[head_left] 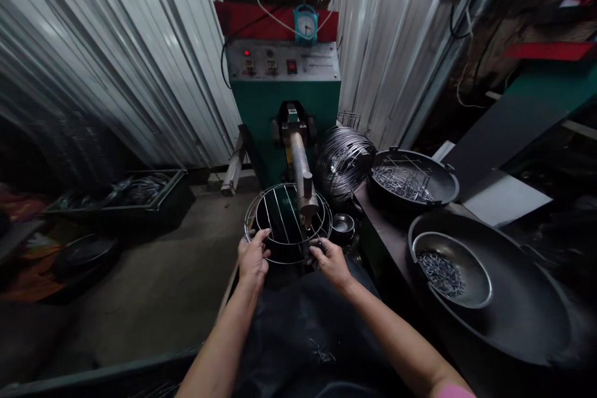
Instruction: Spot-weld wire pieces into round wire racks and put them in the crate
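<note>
A round wire rack (278, 242) with concentric rings and parallel cross wires lies tilted under the arm of a spot welder (301, 165). My left hand (254, 256) pinches the rack's outer ring at its near left side. On the near right side, the fingers of my right hand (330, 259) are closed at the ring, close below the welder's electrode tip (308, 217). Whether a small wire piece is also between the right fingers cannot be made out. The welder's arm hides part of the rack's right half.
At the right, a bowl of short metal pieces (482, 289) sits in a large pan (536, 317). Behind it stands a black pan (448, 183) with wire parts. A stack of wire rings (345, 158) leans beside the green machine (256, 106). A bin (175, 199) stands left.
</note>
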Demonstrator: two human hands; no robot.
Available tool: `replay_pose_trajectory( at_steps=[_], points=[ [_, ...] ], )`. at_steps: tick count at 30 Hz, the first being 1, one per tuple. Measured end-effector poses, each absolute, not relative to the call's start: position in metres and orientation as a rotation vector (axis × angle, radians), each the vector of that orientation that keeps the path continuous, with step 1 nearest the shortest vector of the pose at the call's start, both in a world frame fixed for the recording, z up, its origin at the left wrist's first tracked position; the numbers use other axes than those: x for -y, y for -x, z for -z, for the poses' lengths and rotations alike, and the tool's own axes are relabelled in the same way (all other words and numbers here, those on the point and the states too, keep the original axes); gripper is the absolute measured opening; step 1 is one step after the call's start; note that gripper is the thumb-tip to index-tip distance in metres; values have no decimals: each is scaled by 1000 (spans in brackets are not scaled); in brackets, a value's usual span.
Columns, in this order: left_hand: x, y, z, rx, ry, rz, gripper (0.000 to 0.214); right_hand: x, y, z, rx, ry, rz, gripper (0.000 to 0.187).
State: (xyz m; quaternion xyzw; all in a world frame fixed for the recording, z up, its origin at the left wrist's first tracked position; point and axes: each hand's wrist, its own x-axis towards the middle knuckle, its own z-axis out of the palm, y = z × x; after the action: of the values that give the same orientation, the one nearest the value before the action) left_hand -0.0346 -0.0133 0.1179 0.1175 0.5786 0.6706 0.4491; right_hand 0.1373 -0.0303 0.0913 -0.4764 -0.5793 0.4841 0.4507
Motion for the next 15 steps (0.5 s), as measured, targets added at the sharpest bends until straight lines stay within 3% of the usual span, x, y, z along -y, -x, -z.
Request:
replay_pose_trajectory(
  at_steps=[15],
  points=[
    [6, 34, -115, -1369, -235, -1643, 42, 26, -136, -92, 1383, 1112, -1159, 16]
  ],
)
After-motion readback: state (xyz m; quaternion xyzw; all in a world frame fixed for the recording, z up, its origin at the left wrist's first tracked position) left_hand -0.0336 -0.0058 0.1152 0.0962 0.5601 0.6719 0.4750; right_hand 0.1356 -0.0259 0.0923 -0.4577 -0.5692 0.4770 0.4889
